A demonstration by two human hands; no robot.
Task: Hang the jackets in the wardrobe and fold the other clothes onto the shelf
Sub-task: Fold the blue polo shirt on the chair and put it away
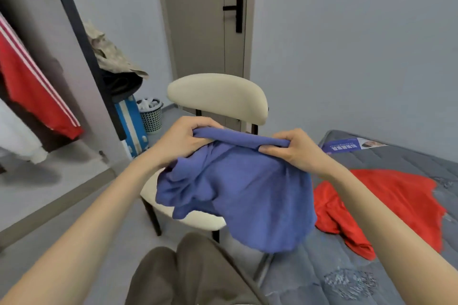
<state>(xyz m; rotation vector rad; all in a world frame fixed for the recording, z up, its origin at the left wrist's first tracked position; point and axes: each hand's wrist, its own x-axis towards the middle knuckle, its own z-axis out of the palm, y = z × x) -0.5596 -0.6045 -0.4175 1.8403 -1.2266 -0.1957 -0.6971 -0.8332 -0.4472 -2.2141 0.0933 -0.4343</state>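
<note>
While my left hand (182, 137) and right hand (296, 148) are pinching the blue garment's (238, 190) rolled top edge, it is hanging below my fingers (chair (218, 96) at twelve o'clock).

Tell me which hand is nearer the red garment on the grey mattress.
Right. The right hand holds the blue cloth just left of the red garment; the left hand holds its other end, over the cream padded chair.

The cream chair (217, 96) stands straight ahead, its seat under the hanging blue garment (238, 193). Bare floor (133, 235) gives room near left, up to the wardrobe frame (83, 42); right, the bed (359, 255) carries a red garment (396, 200)
</note>
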